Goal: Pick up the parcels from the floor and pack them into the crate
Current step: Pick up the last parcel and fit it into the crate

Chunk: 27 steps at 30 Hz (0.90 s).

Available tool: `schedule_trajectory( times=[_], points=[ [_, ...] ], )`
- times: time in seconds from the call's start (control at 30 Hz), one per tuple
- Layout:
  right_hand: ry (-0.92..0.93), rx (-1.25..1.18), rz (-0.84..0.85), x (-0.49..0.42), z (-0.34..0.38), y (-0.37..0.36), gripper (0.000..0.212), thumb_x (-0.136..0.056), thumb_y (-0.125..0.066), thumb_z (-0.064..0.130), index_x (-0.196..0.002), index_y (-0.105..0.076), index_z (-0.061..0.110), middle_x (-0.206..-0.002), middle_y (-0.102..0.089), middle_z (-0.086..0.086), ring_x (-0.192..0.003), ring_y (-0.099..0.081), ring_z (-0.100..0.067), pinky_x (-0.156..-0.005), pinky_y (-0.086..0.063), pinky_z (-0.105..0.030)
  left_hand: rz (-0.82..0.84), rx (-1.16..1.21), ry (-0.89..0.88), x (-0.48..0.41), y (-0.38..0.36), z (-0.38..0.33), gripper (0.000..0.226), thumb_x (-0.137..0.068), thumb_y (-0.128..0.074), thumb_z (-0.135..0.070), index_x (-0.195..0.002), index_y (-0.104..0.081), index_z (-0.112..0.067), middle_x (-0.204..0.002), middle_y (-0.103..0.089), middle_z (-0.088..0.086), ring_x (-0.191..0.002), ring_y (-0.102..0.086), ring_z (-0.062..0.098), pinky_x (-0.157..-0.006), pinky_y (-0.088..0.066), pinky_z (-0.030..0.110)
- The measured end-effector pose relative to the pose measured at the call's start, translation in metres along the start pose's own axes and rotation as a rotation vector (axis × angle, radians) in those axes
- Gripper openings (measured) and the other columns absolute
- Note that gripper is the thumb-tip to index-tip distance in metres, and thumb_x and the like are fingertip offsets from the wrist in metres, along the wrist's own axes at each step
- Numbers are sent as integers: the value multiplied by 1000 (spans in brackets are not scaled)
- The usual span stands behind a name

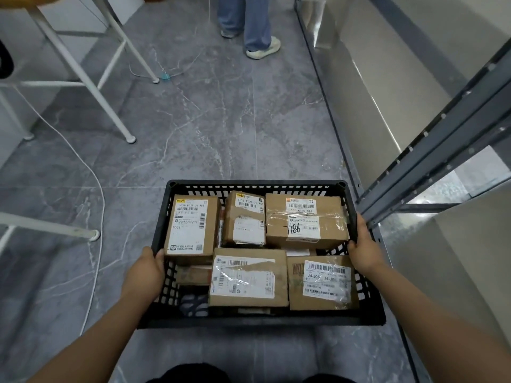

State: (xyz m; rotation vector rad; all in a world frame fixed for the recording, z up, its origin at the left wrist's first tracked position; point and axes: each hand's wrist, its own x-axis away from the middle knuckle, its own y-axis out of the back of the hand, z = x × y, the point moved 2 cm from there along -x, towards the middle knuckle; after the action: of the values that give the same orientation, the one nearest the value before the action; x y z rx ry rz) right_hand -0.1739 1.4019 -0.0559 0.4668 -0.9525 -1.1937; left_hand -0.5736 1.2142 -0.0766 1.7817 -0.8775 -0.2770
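The black crate is packed with brown cardboard parcels, labels facing up, five on top and more showing beneath. The left hand has its grip closed over the crate's left rim, and the right hand is clamped on the right rim. Grey marbled floor lies below. Metal shelving stands to the right, white stool legs to the left, and another person's legs ahead.

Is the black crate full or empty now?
Nearly full: cardboard parcels cover most of the crate, and no parcels lie on the floor.
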Motion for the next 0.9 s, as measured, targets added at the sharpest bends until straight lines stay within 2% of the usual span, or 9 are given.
schedule_trajectory(
  times=[0.1,0.17,0.2,0.27,0.37,0.47,0.57,0.73,0.9],
  points=[
    [24,-63,6,6,0,-4,77,-92,-38,-1,-150,-4,37,-114,-50,-8,-91,-56,-27,-73,-45,-33,60,-8,14,-6,2,2,28,-101,-33,-28,-89,-39,-3,-88,-62,29,-75,-56,38,-64,-40,39],
    [11,8,-27,10,1,-4,77,-92,-43,3,-151,-4,32,-134,-44,-12,-107,-52,-31,-86,-47,-39,77,-44,0,-4,3,1,31,-99,-37,-30,-107,-44,0,-110,-59,30,-92,-56,40,-79,-46,46],
    [21,157,-91,12,1,-4,77,-91,-47,7,-152,-4,28,-145,-34,-14,-122,-45,-34,-98,-43,-44,51,-128,-35,-1,3,-1,42,-98,-39,-32,-125,-41,0,-129,-49,30,-112,-51,42,-94,-41,50],
    [131,475,-196,22,6,-9,79,-88,-54,18,-152,-8,24,-156,-15,-15,-142,-22,-34,-118,-19,-45,-13,-285,-186,9,3,-11,66,-95,-37,-44,-148,-23,-7,-154,-21,23,-140,-23,40,-113,-17,52],
    [348,614,-84,37,20,-27,71,-90,-50,26,-151,-12,29,-160,-4,-7,-148,-1,-28,-116,8,-40,65,-376,-474,19,-9,-37,70,-92,-26,-55,-152,-8,-23,-160,0,11,-147,1,32,-115,5,50],
    [401,742,38,36,26,-41,62,-96,-38,30,-151,-12,29,-161,0,-5,-148,7,-28,-117,9,-43,234,-457,-460,14,-24,-51,68,-98,-29,-47,-151,9,-28,-159,17,5,-146,17,27,-117,8,50],
    [349,685,148,29,30,-42,58,-100,-28,33,-152,-4,29,-161,3,-4,-148,6,-26,-121,0,-42,232,-465,-425,11,-25,-56,69,-98,-29,-49,-150,11,-30,-159,17,3,-146,16,27,-117,6,50],
    [361,655,220,25,22,-37,55,-101,-26,38,-152,-6,31,-161,3,0,-148,6,-23,-121,-7,-41,232,-505,-427,15,-23,-57,67,-99,-25,-48,-150,13,-29,-159,17,4,-146,17,28,-116,7,52],
    [304,584,170,30,35,-42,56,-99,-25,44,-151,-13,28,-161,2,-3,-148,6,-24,-121,0,-42,119,-129,-467,12,-5,-92,45,-99,-36,-34,-143,-40,-25,-156,-27,1,-146,-15,21,-118,-2,53]
  ],
)
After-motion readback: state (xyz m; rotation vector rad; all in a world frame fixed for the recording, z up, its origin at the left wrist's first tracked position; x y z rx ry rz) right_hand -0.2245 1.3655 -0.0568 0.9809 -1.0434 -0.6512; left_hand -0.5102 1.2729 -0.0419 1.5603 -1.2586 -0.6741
